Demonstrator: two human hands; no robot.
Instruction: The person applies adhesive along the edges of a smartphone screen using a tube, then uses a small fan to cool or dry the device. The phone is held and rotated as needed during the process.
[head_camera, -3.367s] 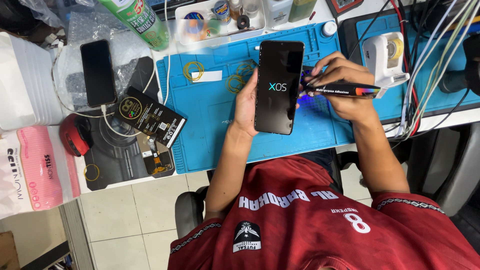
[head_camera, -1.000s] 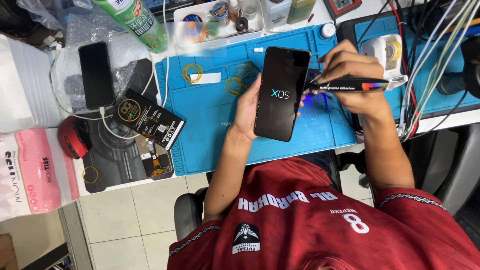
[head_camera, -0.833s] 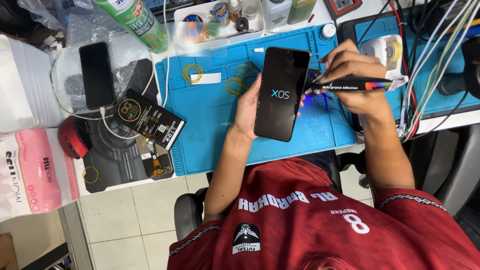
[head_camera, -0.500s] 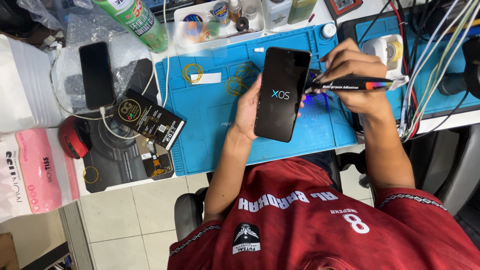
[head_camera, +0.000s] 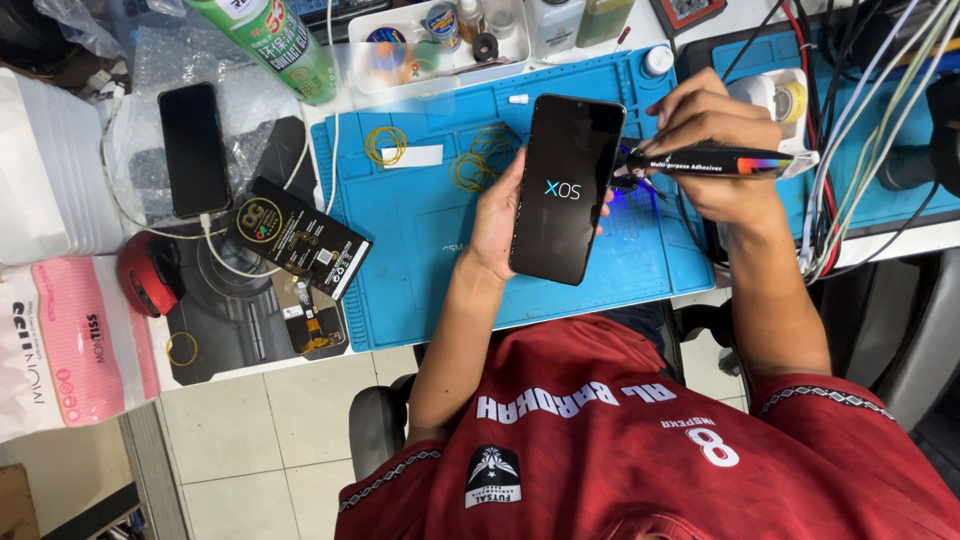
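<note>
**Glue tube at the phone's edge**

Risk of adhesive smearing onto the lit screen if the tube tip slips or gets squeezed too hard; risk of the phone tipping from a one-handed hold.

Smartphone (head_camera: 565, 188) at frame centre, gripped upright by left hand (head_camera: 497, 212). Adhesive tube (head_camera: 712, 162) pinched in right hand (head_camera: 712, 135), nozzle touching the phone's right edge, above blue mat (head_camera: 420, 270) on the desk (head_camera: 345, 100).

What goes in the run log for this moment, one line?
left hand: holds lit smartphone upright over blue mat | right hand: holds adhesive tube, tip at phone's right edge | second phone: dark, cabled
</note>
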